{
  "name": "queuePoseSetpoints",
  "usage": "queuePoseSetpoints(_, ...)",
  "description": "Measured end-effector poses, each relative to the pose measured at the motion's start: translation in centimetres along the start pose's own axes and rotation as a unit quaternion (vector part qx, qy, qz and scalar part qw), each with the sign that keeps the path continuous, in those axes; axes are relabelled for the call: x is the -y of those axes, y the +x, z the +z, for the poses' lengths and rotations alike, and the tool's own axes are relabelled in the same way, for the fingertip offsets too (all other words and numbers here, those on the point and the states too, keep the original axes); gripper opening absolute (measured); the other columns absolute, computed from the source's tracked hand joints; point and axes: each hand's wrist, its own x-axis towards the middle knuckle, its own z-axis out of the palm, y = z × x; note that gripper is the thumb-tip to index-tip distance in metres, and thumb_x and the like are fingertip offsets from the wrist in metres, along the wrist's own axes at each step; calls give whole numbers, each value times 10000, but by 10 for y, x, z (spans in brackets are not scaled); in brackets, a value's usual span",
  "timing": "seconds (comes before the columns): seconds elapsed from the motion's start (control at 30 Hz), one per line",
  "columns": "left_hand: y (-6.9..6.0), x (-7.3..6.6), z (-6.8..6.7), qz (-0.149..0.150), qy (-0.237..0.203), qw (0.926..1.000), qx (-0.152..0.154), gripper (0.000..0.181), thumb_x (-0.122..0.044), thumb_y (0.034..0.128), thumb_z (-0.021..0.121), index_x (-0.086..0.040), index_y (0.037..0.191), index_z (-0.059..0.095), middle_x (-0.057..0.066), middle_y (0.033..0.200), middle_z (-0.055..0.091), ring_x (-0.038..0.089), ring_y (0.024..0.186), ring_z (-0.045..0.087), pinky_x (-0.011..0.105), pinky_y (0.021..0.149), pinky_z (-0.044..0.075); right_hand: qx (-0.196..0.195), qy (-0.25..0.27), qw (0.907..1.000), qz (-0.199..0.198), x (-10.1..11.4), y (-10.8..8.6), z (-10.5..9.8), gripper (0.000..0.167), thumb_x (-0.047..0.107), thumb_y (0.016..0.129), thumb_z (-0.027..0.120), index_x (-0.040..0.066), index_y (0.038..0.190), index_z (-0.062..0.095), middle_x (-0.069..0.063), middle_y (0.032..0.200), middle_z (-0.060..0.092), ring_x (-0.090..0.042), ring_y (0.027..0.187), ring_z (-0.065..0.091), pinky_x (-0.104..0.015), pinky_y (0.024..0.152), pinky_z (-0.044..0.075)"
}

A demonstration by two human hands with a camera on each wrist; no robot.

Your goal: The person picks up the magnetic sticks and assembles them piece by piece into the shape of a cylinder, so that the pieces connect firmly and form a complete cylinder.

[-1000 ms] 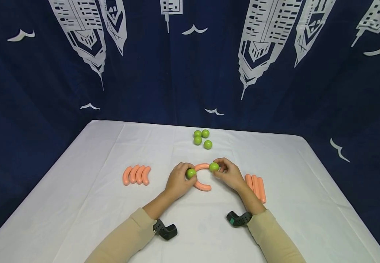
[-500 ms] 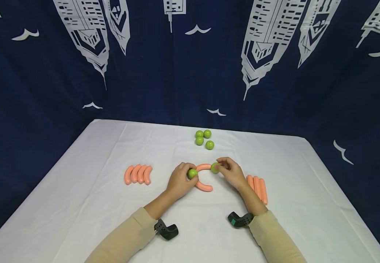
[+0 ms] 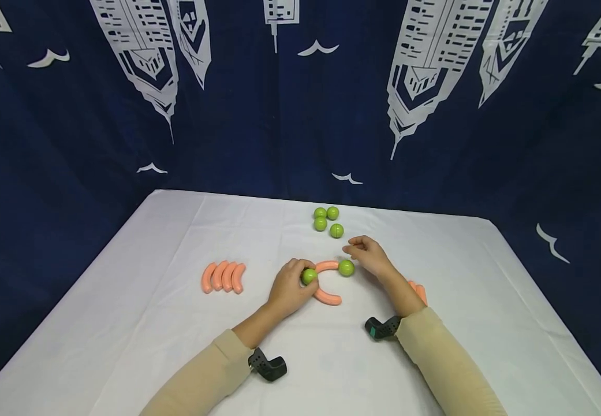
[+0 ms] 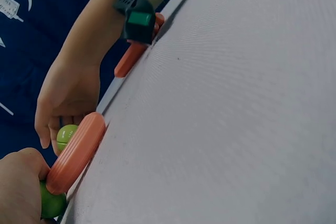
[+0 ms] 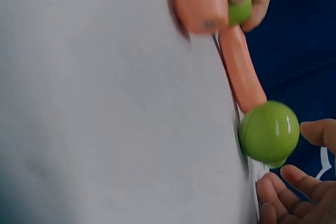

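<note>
So, left hand [image 3: 288,287] pinches a green ball [image 3: 309,276] by a curved sausage [image 3: 328,298]; right hand [image 3: 370,257], fingers loose, holds nothing near a second ball [image 3: 346,267].

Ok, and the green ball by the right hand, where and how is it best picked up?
Probably pinch the green ball across its widest part, on its near and far sides, coming in from the right. It is round, and the curved sausage meets its left side, while the right hand hovers just beyond its right.
</note>
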Motion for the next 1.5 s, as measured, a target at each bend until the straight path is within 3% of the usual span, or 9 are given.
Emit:
queuePoseSetpoints(0.17,-2,-1,0,15,-33,10000,-22,220,-138,830,667,-65,1036,642,44,932,584,178,829,541,327,740,456,114,20,9996,248,2,17,-6,517,283,953,587,-54,1326,467,-212,1201,564,-310,1047,576,-366,867,457)
queuePoseSetpoints(0.43,-3,-1,3,48,-14,10000,-55,208,-141,827,654,-71,1022,646,42,929,583,181,832,535,327,732,438,108,-224,9994,235,1,39,-7,610,267,900,671,-16,1381,425,-188,1201,554,-288,1040,544,-389,904,440)
queuePoseSetpoints(0.77,-3,-2,7,108,1,9999,-40,211,-138,830,665,-71,1029,645,42,929,585,168,827,536,317,728,450,315,-1053,9939,-75,3,50,-7,662,361,899,657,78,1447,418,-253,1315,499,-383,1172,491,-507,986,396)
queuePoseSetpoints(1.0,-3,-4,10,155,34,9999,-41,221,-149,822,659,-76,1031,646,38,927,585,165,825,531,305,723,437,173,-1420,9892,-303,-3,50,-7,548,281,919,656,44,1388,497,-278,1298,526,-404,1162,512,-522,973,405)
queuePoseSetpoints(1.27,-3,0,7,107,78,9999,-27,220,-149,822,666,-80,1030,645,39,931,589,168,832,537,309,726,443,-22,-1165,9930,-199,1,49,-1,419,232,903,681,-25,1195,525,-230,1222,565,-355,1128,527,-457,973,416)
queuePoseSetpoints(1.5,-1,1,2,118,32,9999,-90,217,-140,835,678,-68,1037,644,49,929,584,180,829,541,327,729,452,-202,-802,9965,-118,6,46,-4,420,226,897,670,-27,1177,486,-204,1149,561,-323,1042,528,-418,909,432)
